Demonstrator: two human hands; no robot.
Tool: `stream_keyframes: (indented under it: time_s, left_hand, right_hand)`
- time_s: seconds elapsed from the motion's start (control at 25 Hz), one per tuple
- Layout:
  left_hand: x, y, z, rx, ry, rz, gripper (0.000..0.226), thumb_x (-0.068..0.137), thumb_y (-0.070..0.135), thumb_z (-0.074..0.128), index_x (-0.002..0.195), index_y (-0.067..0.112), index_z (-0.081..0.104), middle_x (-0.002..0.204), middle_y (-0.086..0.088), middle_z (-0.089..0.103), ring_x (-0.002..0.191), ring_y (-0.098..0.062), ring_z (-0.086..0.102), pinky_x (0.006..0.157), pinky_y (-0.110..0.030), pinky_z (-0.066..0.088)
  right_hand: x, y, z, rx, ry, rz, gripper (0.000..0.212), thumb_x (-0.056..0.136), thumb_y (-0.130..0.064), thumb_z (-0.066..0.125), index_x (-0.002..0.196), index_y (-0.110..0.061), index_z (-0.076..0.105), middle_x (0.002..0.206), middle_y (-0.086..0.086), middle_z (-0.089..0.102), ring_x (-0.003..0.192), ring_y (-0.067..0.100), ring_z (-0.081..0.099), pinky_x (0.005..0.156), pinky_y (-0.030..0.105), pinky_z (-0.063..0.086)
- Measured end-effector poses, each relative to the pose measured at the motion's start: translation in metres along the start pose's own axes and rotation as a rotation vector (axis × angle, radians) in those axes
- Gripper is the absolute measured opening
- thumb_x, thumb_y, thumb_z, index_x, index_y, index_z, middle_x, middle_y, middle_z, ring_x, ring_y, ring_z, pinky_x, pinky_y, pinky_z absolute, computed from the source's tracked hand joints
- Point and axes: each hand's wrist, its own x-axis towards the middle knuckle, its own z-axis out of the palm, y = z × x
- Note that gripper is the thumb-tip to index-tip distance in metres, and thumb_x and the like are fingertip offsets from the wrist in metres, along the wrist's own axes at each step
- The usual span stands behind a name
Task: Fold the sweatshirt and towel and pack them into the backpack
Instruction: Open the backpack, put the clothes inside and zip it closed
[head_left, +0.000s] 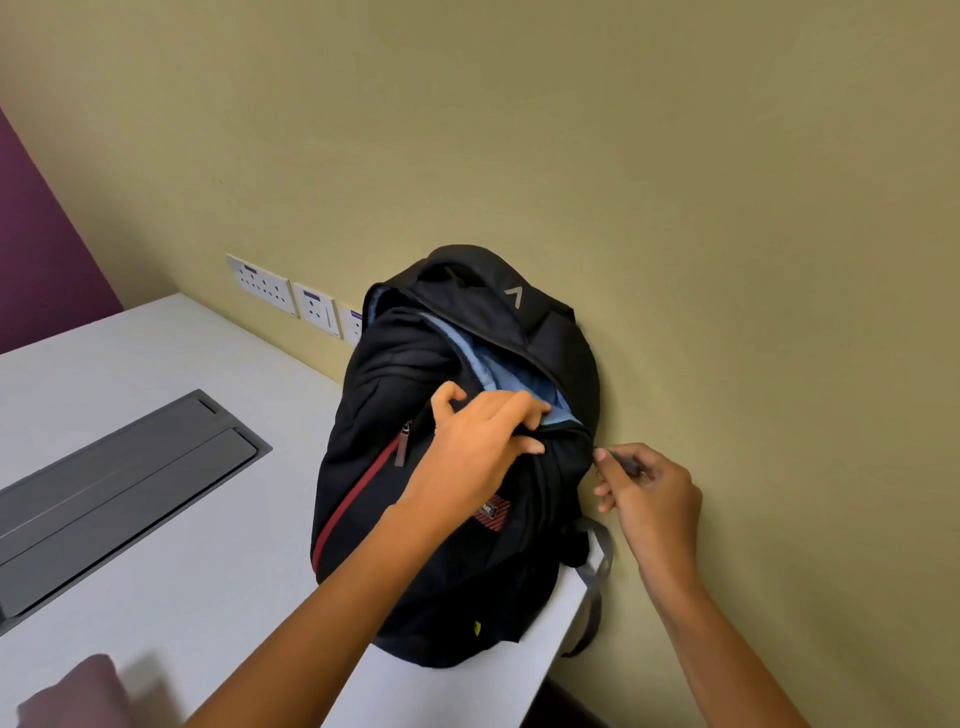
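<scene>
Since blue cloth (519, 374) sits inside the backpack (415, 545) on the table (208, 519), packing looks nearly done.
My left hand (483, 447) grips its open rim, my right hand (654, 493) pinches the zipper pull (623, 461); zipping remains.

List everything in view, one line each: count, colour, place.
backpack: one, black with a red stripe, on the table against the wall, top zip partly open
blue fabric: one, light blue, inside the backpack's opening; towel or lining, cannot tell
zip pull: one, grey, at the backpack's right side
strap: one, grey, at the backpack's lower right
table: one, white
cable hatch: one, grey, set into the table, left
wall sockets: three, white, on the wall left of the backpack
blurred thing: one, mauve, bottom left corner
left hand: grips the backpack's edge at the opening
right hand: pinches the zip pull
</scene>
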Motion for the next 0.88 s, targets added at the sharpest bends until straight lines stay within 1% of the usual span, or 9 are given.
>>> stream_keyframes:
  time_s: [0.08, 0.16, 0.24, 0.4, 0.52, 0.64, 0.72, 0.8, 0.88]
  left_hand:
    - [0.000, 0.009, -0.006, 0.097, -0.026, 0.008, 0.018, 0.089, 0.044, 0.047, 0.101, 0.031, 0.053, 0.094, 0.016, 0.062, 0.090, -0.006, 0.057, 0.081, -0.032, 0.017]
    - [0.002, 0.008, -0.013, 0.191, 0.057, 0.052, 0.014, 0.093, 0.034, 0.050, 0.089, 0.029, 0.062, 0.078, 0.013, 0.059, 0.076, -0.009, 0.055, 0.076, -0.031, 0.014]
    - [0.003, 0.004, -0.022, 0.262, 0.130, 0.062, 0.021, 0.094, 0.022, 0.053, 0.077, 0.028, 0.064, 0.068, 0.011, 0.056, 0.068, -0.010, 0.053, 0.075, -0.030, 0.012]
    - [-0.011, -0.003, -0.041, 0.332, 0.201, 0.016, 0.032, 0.098, 0.019, 0.048, 0.073, 0.028, 0.065, 0.065, 0.012, 0.057, 0.069, -0.008, 0.054, 0.076, -0.031, 0.013]
    - [-0.032, -0.011, -0.053, 0.342, 0.248, -0.018, 0.035, 0.098, 0.017, 0.047, 0.071, 0.026, 0.067, 0.067, 0.014, 0.059, 0.070, -0.008, 0.054, 0.078, -0.031, 0.015]
    - [-0.063, -0.019, -0.061, 0.369, 0.213, -0.109, 0.029, 0.093, 0.011, 0.051, 0.072, 0.023, 0.067, 0.067, 0.013, 0.059, 0.070, -0.009, 0.053, 0.077, -0.034, 0.017]
    - [-0.089, -0.021, -0.064, 0.379, 0.188, -0.206, 0.025, 0.091, 0.011, 0.053, 0.073, 0.021, 0.067, 0.066, 0.013, 0.057, 0.067, -0.011, 0.052, 0.075, -0.035, 0.019]
    - [-0.115, -0.022, -0.062, 0.376, 0.179, -0.327, 0.022, 0.091, 0.014, 0.053, 0.075, 0.020, 0.066, 0.067, 0.012, 0.056, 0.068, -0.010, 0.051, 0.074, -0.035, 0.019]
    - [-0.139, -0.020, -0.059, 0.373, 0.177, -0.437, 0.025, 0.093, 0.022, 0.047, 0.076, 0.021, 0.066, 0.068, 0.013, 0.055, 0.070, -0.007, 0.048, 0.074, -0.034, 0.017]
  right_hand:
    - [-0.001, 0.005, 0.000, 0.000, 0.000, 0.027, 0.015, 0.087, -0.015, 0.068, 0.072, -0.014, 0.066, 0.047, -0.001, 0.060, 0.039, 0.010, 0.054, 0.045, 0.012, 0.042]
    - [0.001, 0.010, -0.001, -0.009, -0.015, 0.065, 0.015, 0.087, -0.016, 0.068, 0.073, -0.014, 0.067, 0.048, -0.001, 0.060, 0.040, 0.012, 0.052, 0.046, 0.015, 0.043]
    - [0.005, 0.016, -0.002, -0.006, -0.059, 0.109, 0.015, 0.087, -0.016, 0.068, 0.072, -0.014, 0.068, 0.048, -0.001, 0.059, 0.041, 0.014, 0.051, 0.046, 0.019, 0.044]
    - [0.011, 0.038, 0.004, -0.023, -0.174, 0.217, 0.014, 0.086, -0.015, 0.068, 0.073, -0.011, 0.070, 0.051, 0.001, 0.061, 0.042, 0.014, 0.050, 0.050, 0.026, 0.045]
    - [0.010, 0.074, 0.015, -0.092, -0.256, 0.336, 0.014, 0.086, -0.014, 0.069, 0.073, -0.008, 0.069, 0.049, 0.002, 0.059, 0.039, 0.014, 0.048, 0.046, 0.024, 0.043]
    - [0.010, 0.104, 0.025, -0.142, -0.329, 0.411, 0.017, 0.086, -0.011, 0.070, 0.070, -0.005, 0.067, 0.050, 0.004, 0.057, 0.040, 0.014, 0.049, 0.042, 0.023, 0.041]
    - [0.013, 0.113, 0.032, -0.171, -0.355, 0.398, 0.019, 0.086, -0.011, 0.070, 0.069, -0.005, 0.065, 0.052, 0.004, 0.057, 0.041, 0.013, 0.051, 0.043, 0.025, 0.042]
    - [0.016, 0.117, 0.039, -0.228, -0.387, 0.353, 0.021, 0.086, -0.016, 0.070, 0.069, -0.006, 0.063, 0.054, 0.003, 0.060, 0.044, 0.014, 0.055, 0.045, 0.031, 0.048]
    - [0.016, 0.117, 0.041, -0.297, -0.423, 0.292, 0.023, 0.085, -0.025, 0.070, 0.068, -0.012, 0.062, 0.056, 0.000, 0.063, 0.050, 0.017, 0.061, 0.056, 0.039, 0.055]
